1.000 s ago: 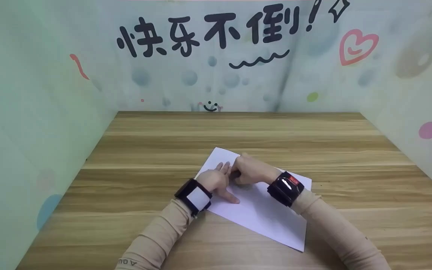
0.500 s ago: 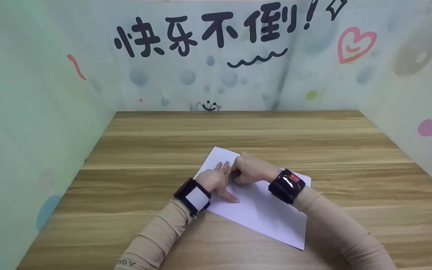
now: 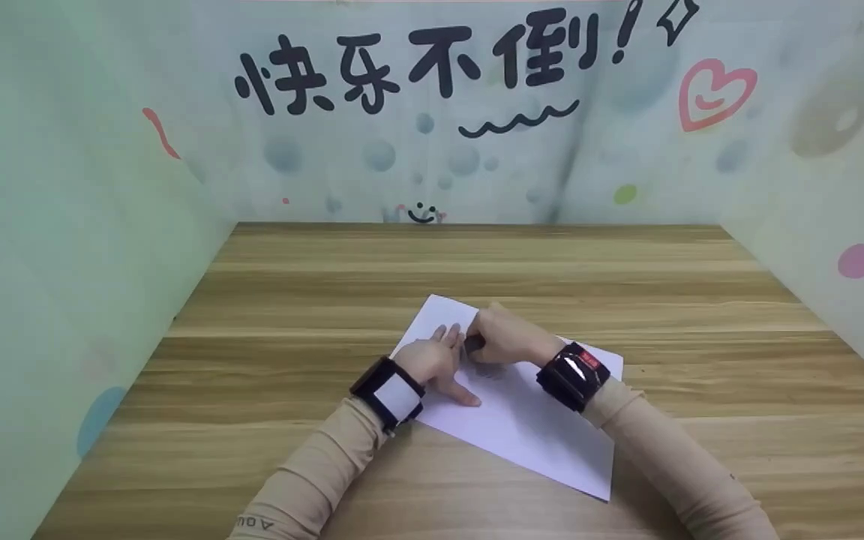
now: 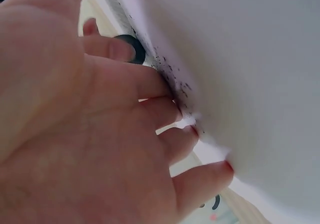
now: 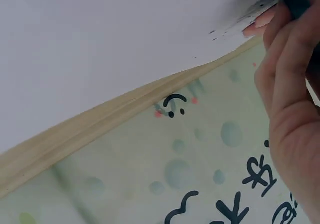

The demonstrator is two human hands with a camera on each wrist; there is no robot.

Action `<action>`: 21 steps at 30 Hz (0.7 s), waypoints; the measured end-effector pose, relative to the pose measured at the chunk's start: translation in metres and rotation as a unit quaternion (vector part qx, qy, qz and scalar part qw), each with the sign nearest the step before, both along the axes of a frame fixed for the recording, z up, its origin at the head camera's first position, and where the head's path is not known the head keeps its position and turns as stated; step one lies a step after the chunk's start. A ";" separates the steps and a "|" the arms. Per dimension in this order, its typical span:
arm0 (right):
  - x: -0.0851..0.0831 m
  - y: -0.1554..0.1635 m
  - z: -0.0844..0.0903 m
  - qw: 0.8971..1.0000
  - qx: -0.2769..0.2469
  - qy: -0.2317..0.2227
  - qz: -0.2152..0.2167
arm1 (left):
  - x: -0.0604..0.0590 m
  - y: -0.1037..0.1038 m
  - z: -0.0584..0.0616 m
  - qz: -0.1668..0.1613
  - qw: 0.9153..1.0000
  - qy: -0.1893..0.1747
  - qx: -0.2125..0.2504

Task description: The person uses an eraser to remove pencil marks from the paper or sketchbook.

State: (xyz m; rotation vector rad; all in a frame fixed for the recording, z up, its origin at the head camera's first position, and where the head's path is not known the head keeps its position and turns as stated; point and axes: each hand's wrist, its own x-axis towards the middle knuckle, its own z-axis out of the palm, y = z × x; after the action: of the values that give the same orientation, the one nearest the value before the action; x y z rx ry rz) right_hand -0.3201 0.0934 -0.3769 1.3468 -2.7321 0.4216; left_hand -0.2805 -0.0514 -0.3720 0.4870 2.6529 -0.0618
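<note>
A white sheet of paper (image 3: 537,427) lies at a slant on the table. My left hand (image 3: 436,364) rests on its left part, fingers spread and thumb apart. Close to those fingers, my right hand (image 3: 508,337) grips a small black eraser (image 3: 475,344) against the sheet. In the right wrist view the eraser (image 5: 296,3) sits between thumb and fingers, over a grey smudge (image 5: 255,7). Dark crumbs (image 4: 172,69) are scattered on the paper beside my left fingers in the left wrist view. The right hand partly hides the smudged area in the head view.
The wood-grain table (image 3: 289,300) extends around the sheet on all sides. A printed cloth backdrop (image 3: 372,165) rises at the table's back edge, with matching cloth walls at left and right. A black band (image 3: 387,394) is strapped round each wrist.
My right hand makes small shifts with the eraser, now slightly to the right, and more of the grey smudge shows below it. My left hand and the paper stay in place.
</note>
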 end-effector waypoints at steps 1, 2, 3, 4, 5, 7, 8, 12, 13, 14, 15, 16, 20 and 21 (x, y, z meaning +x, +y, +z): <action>0.001 0.000 0.000 1.000 0.004 -0.006 0.009 | 0.000 0.000 0.000 -0.001 1.000 0.001 0.001; 0.003 0.001 0.001 1.000 0.008 -0.016 0.017 | 0.000 0.000 -0.001 -0.002 1.000 0.001 0.003; 0.004 0.001 0.002 0.999 0.011 -0.029 0.024 | 0.001 0.000 -0.001 -0.005 1.000 0.002 0.002; 0.005 0.001 0.003 0.999 0.013 -0.041 0.024 | 0.001 0.000 -0.001 -0.006 1.000 0.004 0.004; 0.004 0.002 0.004 0.999 0.013 -0.046 0.018 | 0.001 0.000 -0.001 -0.006 1.000 0.005 0.007; 0.001 0.006 0.005 0.999 0.001 -0.049 -0.015 | 0.001 0.000 -0.001 -0.008 1.000 0.006 0.010; -0.002 0.008 0.006 0.998 -0.012 -0.058 -0.038 | 0.001 0.001 -0.001 -0.008 1.000 0.006 0.012; -0.012 0.022 0.009 0.985 -0.073 -0.095 -0.120 | -0.001 0.003 0.001 -0.013 1.000 -0.004 0.014; -0.013 0.024 0.011 0.981 -0.085 -0.114 -0.134 | -0.001 0.003 0.002 -0.014 1.000 -0.007 0.014; -0.014 0.027 0.012 0.977 -0.091 -0.127 -0.144 | -0.002 0.003 0.003 -0.015 1.000 -0.009 0.012; -0.015 0.029 0.012 0.975 -0.091 -0.135 -0.152 | -0.003 0.003 0.004 -0.015 1.000 -0.010 0.012; -0.015 0.030 0.012 0.973 -0.088 -0.144 -0.157 | -0.003 0.004 0.004 -0.014 1.000 -0.010 0.012; -0.016 0.032 0.008 0.970 -0.050 -0.171 -0.167 | -0.003 0.004 0.002 -0.014 0.999 0.004 0.030; -0.016 0.031 0.007 0.969 -0.041 -0.174 -0.168 | -0.002 0.005 0.001 -0.014 0.999 0.007 0.033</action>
State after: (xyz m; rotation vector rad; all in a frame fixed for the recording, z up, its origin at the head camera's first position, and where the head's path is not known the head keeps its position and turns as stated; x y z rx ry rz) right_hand -0.3364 0.1241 -0.3701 0.8282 -3.0985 0.7937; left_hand -0.2826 -0.0468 -0.3713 0.5472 2.6694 0.0152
